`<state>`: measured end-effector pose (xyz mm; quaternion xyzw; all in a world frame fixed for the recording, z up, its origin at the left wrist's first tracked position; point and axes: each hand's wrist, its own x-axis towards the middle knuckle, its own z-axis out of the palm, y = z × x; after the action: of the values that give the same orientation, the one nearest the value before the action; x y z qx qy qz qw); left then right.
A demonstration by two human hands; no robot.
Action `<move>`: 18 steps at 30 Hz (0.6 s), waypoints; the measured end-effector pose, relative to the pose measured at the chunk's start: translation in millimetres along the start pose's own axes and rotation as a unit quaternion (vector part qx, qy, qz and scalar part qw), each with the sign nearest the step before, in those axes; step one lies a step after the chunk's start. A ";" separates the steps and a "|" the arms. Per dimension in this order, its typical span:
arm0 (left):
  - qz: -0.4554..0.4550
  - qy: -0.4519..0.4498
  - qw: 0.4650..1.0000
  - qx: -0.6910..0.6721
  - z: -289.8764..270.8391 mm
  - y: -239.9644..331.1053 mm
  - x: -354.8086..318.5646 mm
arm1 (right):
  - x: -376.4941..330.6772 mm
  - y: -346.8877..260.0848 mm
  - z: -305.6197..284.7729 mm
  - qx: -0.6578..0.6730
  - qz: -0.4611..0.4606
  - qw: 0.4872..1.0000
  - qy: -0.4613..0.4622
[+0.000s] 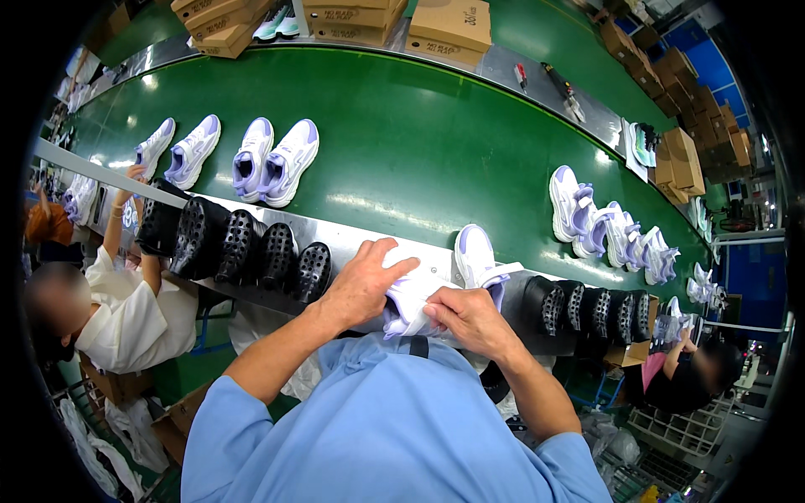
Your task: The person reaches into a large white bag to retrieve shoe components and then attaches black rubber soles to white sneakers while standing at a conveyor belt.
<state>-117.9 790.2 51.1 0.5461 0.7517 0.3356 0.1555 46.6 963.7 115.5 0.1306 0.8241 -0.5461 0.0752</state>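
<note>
A white and lilac sneaker (408, 295) rests on the metal ledge (352, 236) at the near edge of the green conveyor belt (419, 142). My left hand (362, 285) lies over its heel side and grips it. My right hand (468, 321) pinches its tongue or upper near the front. A second matching sneaker (475, 254) stands just behind it, touching my right hand's side. Both forearms come up from my light blue shirt.
Black shoe lasts line the ledge to the left (235, 247) and right (587, 308). More sneaker pairs sit on the belt at far left (272, 159) and at right (604, 228). Cardboard boxes (449, 25) stand beyond. Seated people work at left (109, 310) and right (688, 377).
</note>
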 end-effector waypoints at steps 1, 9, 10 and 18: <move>0.008 -0.005 1.000 0.000 -1.8 1.4 0.8 | 1.5 -0.6 0.7 -0.023 0.010 1.000 -0.003; 0.057 -0.023 0.998 0.003 -4.6 -1.4 -0.3 | 10.2 3.2 9.3 -0.087 -0.008 0.996 -0.017; 0.057 -0.029 0.998 -0.002 -5.0 -1.1 -0.8 | 10.7 4.6 10.7 -0.114 -0.023 0.993 -0.018; 0.000 -0.019 0.997 -0.068 1.5 -1.5 -12.3 | 30.9 11.3 10.8 -0.118 0.086 0.989 -0.014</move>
<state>-113.7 779.1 47.4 0.5404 0.7241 0.3753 0.2068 20.2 962.1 93.1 0.1836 0.8670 -0.4387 0.1486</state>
